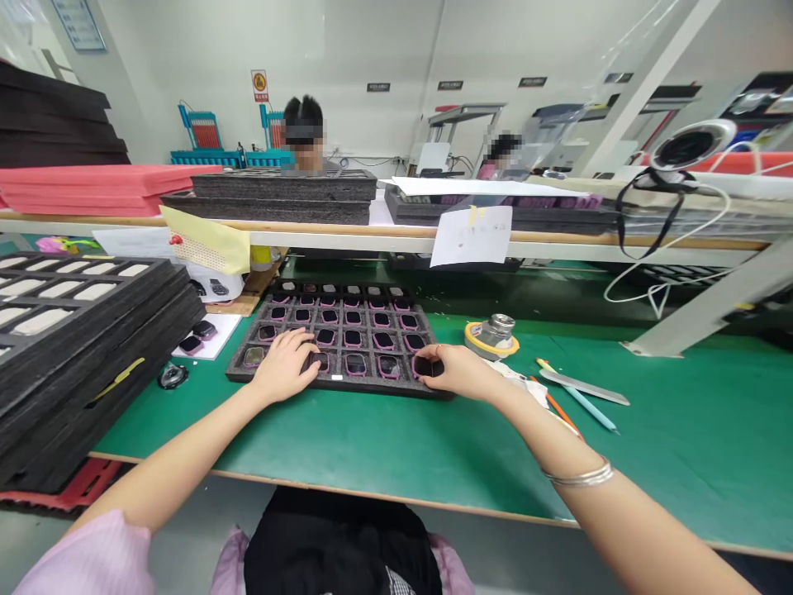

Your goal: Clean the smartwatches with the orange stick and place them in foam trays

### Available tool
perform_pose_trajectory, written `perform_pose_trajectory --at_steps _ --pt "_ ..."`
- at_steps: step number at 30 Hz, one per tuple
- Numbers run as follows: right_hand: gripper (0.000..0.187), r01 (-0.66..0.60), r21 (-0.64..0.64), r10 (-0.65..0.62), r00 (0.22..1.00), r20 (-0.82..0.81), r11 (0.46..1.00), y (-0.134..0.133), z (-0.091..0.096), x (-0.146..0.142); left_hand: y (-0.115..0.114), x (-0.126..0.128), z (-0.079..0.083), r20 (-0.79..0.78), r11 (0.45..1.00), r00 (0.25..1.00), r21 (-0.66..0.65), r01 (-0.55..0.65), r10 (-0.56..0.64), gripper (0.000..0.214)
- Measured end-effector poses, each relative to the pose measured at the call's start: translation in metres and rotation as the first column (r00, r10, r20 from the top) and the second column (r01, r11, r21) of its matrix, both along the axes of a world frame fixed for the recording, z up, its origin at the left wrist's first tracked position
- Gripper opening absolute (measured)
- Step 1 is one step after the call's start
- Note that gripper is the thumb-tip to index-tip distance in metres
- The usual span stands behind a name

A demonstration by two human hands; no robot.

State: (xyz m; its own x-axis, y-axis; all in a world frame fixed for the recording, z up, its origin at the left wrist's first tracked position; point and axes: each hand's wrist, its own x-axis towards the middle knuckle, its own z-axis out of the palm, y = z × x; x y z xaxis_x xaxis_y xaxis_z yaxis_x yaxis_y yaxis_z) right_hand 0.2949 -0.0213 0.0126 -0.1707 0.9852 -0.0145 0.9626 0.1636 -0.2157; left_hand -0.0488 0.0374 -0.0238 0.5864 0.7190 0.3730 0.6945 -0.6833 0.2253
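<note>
A black foam tray (339, 383) lies on the green bench, its square compartments holding several smartwatches with purple frames and dark screens, such as this smartwatch (355, 364). Over the tray's front left part, my left hand (283, 362) has its thumb and fingers closed about the edges of a smartwatch (320, 362) in the front row. At the front right corner, my right hand (455, 370) pinches another smartwatch (426, 367) between thumb and fingers. Both watches sit in or just at their compartments; their undersides are hidden.
Stacked foam trays (124, 364) stand on the left, near two loose watches (198, 337) on white paper and a round dark part (173, 377). Right of the tray are a tape roll with a metal-capped bottle (494, 336), tweezers (586, 386) and pens (588, 407). A shelf (347, 234) crosses behind.
</note>
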Motion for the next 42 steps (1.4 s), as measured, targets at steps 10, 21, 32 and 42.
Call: perform_pose_trajectory --at_steps 10,21,32,42 --pt "0.052 -0.189 -0.056 0.188 0.982 -0.028 0.980 0.019 0.022 -0.043 0.003 0.040 0.024 0.106 0.967 0.994 -0.254 0.020 0.007 0.038" --pt "0.045 -0.034 -0.058 0.033 0.999 -0.016 0.998 0.026 0.006 -0.056 0.008 0.088 0.027 0.055 0.905 0.996 -0.415 0.092 -0.076 0.038" --pt "0.045 0.069 0.087 -0.049 0.974 -0.222 0.994 0.014 -0.007 -0.048 -0.040 0.065 0.030 0.567 0.516 0.780 -0.767 0.381 0.265 0.031" --pt "0.052 -0.084 0.624 0.469 0.738 -0.484 0.777 -0.029 -0.006 -0.093 -0.051 0.062 0.022 0.442 -0.056 0.552 -0.744 0.666 0.707 0.017"
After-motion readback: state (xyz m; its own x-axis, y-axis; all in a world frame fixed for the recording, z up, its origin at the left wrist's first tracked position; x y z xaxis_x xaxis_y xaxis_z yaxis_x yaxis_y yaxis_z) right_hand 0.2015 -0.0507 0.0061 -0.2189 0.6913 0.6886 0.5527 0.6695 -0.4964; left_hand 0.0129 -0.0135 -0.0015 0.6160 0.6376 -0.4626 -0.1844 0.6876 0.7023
